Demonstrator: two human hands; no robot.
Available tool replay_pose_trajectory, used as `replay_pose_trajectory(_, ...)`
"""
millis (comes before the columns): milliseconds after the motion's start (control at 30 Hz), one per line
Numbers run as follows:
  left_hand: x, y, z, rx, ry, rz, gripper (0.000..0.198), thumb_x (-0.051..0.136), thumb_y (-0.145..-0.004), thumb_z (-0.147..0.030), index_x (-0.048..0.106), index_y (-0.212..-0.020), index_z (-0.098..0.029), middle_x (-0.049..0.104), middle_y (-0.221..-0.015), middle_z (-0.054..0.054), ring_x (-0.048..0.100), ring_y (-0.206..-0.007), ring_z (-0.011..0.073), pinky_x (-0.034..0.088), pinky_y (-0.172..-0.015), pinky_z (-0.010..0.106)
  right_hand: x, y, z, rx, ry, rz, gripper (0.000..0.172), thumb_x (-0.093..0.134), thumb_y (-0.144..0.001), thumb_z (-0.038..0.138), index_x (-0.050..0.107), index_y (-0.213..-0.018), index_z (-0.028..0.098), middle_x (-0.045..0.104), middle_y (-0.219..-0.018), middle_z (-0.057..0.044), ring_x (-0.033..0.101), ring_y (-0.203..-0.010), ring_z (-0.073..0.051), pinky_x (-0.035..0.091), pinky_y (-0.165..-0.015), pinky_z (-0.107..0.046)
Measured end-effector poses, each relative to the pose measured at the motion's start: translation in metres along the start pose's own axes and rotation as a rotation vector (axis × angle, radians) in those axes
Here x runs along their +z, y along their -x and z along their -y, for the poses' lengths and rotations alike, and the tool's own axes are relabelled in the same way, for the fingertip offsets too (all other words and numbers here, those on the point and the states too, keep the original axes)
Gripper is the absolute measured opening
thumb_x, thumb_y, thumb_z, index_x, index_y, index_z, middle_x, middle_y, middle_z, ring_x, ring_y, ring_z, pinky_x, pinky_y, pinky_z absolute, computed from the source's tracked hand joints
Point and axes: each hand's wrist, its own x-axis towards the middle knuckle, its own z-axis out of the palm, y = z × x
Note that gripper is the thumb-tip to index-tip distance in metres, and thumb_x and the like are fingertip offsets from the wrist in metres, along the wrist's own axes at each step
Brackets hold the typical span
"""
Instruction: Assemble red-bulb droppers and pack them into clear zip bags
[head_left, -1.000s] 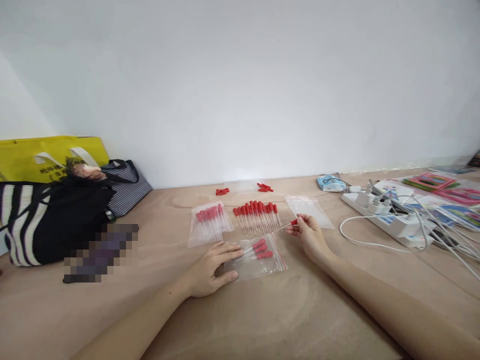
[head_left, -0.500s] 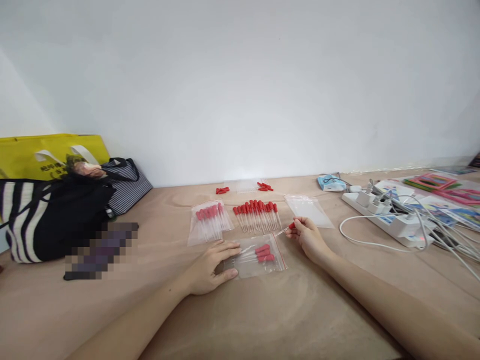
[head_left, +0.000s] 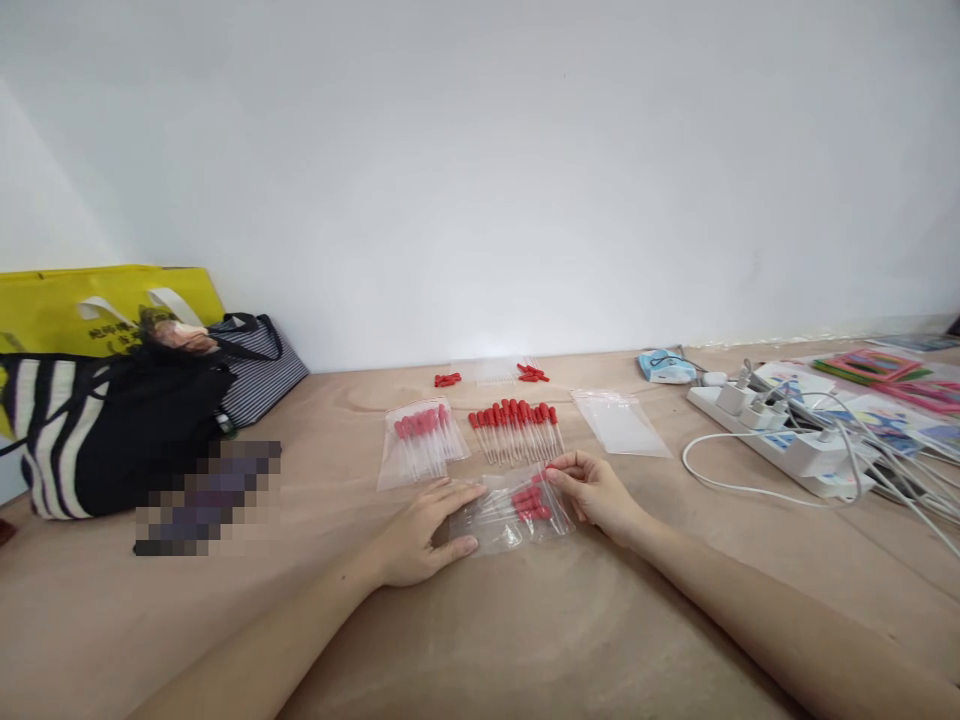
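Observation:
A clear zip bag lies flat in front of me with several red-bulbed glass droppers inside. Its left end is under the fingertips of my left hand, whose fingers are stretched out with the thumb apart. At the bag's right, zip end, my right hand pinches a dropper by its red bulb; the tube reaches into the bag's mouth, its tip hard to make out. Just beyond, more droppers lie fanned in a row on the table.
A filled bag of droppers lies left of the row, a flat bag right of it. Loose red bulbs sit near the wall. A power strip with cables and a blue mask are at right; bags stand left.
My right hand has moved left with the dropper, from beside the bag to its mouth, and the tube has gone in. My left hand stays on the bag.

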Motion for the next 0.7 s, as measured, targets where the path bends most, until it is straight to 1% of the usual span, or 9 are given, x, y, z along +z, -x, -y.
replay_pose_trajectory(67, 0.000, 0.000, 0.000, 0.004, 0.002, -0.001, 0.049, 0.046, -0.083, -0.039, 0.034, -0.128, -0.025, 0.040, -0.132, 0.004, 0.034, -0.121, 0.0225, 0.021, -0.103, 0.044, 0.002, 0.000, 0.001, 0.037, 0.018, 0.048, 0.026, 0.065, -0.061, 0.034, 0.055, -0.076, 0.016, 0.062, -0.062, 0.003, 0.044, -0.033, -0.004, 0.030, -0.027, -0.015)
replay_pose_trajectory(133, 0.000, 0.000, 0.000, 0.005, 0.001, -0.004, 0.049, 0.046, -0.082, -0.039, 0.034, -0.128, -0.025, 0.040, -0.132, 0.003, 0.034, -0.121, 0.0223, 0.022, -0.103, 0.043, 0.004, 0.000, 0.002, 0.085, 0.010, 0.099, 0.026, 0.065, -0.062, 0.033, 0.058, -0.079, 0.016, 0.064, -0.066, 0.000, 0.055, -0.044, -0.009, 0.037, -0.033, -0.016)
replay_pose_trajectory(200, 0.001, 0.000, 0.000, -0.001, -0.004, -0.006, 0.050, 0.047, -0.082, -0.038, 0.033, -0.128, -0.025, 0.040, -0.132, 0.004, 0.034, -0.121, 0.0223, 0.022, -0.103, 0.043, 0.007, 0.001, 0.004, 0.108, -0.017, 0.158, 0.024, 0.063, -0.064, 0.033, 0.060, -0.080, 0.015, 0.065, -0.066, -0.002, 0.060, -0.053, -0.013, 0.043, -0.040, -0.019)
replay_pose_trajectory(300, 0.001, 0.000, 0.001, -0.015, -0.008, -0.002, 0.050, 0.047, -0.082, -0.038, 0.034, -0.128, -0.024, 0.040, -0.132, 0.004, 0.034, -0.122, 0.0228, 0.021, -0.103, 0.044, 0.008, 0.002, 0.006, 0.105, 0.013, 0.241, 0.021, 0.059, -0.067, 0.034, 0.062, -0.073, 0.014, 0.064, -0.059, -0.001, 0.058, -0.049, -0.011, 0.043, -0.042, -0.019)
replay_pose_trajectory(433, 0.001, 0.000, 0.001, -0.013, -0.003, -0.002, 0.048, 0.047, -0.082, -0.038, 0.036, -0.127, -0.024, 0.042, -0.131, 0.004, 0.034, -0.121, 0.0230, 0.022, -0.103, 0.045, 0.000, -0.004, 0.004, 0.074, 0.218, 0.260, 0.018, 0.058, -0.067, 0.032, 0.060, -0.063, 0.014, 0.051, -0.039, 0.005, 0.042, -0.031, -0.005, 0.030, -0.031, -0.015)
replay_pose_trajectory(500, 0.001, 0.000, 0.001, 0.002, 0.001, 0.001, 0.047, 0.047, -0.082, -0.038, 0.038, -0.126, -0.024, 0.042, -0.131, 0.004, 0.035, -0.121, 0.0225, 0.022, -0.103, 0.044, -0.007, -0.012, 0.004, 0.051, 0.287, 0.200, 0.016, 0.057, -0.067, 0.030, 0.059, -0.064, 0.015, 0.045, -0.034, 0.007, 0.039, -0.029, -0.005, 0.026, -0.030, -0.015)
replay_pose_trajectory(567, 0.001, -0.001, 0.001, 0.012, 0.004, 0.000, 0.044, 0.048, -0.082, -0.038, 0.042, -0.124, -0.025, 0.042, -0.130, 0.004, 0.036, -0.120, 0.0224, 0.022, -0.103, 0.044, -0.016, -0.026, 0.005, 0.007, 0.372, 0.066, 0.013, 0.054, -0.069, 0.028, 0.057, -0.066, 0.016, 0.044, -0.034, 0.007, 0.040, -0.029, -0.007, 0.027, -0.031, -0.016)
replay_pose_trajectory(667, 0.000, -0.001, 0.001, 0.015, 0.010, -0.011, 0.042, 0.048, -0.081, -0.037, 0.044, -0.122, -0.026, 0.043, -0.130, 0.004, 0.037, -0.120, 0.0231, 0.024, -0.102, 0.044, -0.027, -0.054, 0.011, -0.093, 0.597, -0.165, 0.008, 0.053, -0.069, 0.024, 0.056, -0.069, 0.017, 0.052, -0.044, 0.005, 0.048, -0.037, -0.009, 0.034, -0.039, -0.018)
replay_pose_trajectory(700, 0.000, -0.001, 0.001, 0.017, 0.012, -0.012, 0.042, 0.048, -0.081, -0.037, 0.045, -0.122, -0.026, 0.043, -0.130, 0.005, 0.037, -0.119, 0.0233, 0.024, -0.102, 0.045, -0.030, -0.065, 0.013, -0.104, 0.642, -0.204, 0.008, 0.054, -0.067, 0.023, 0.057, -0.071, 0.017, 0.057, -0.051, 0.002, 0.052, -0.043, -0.010, 0.037, -0.042, -0.019)
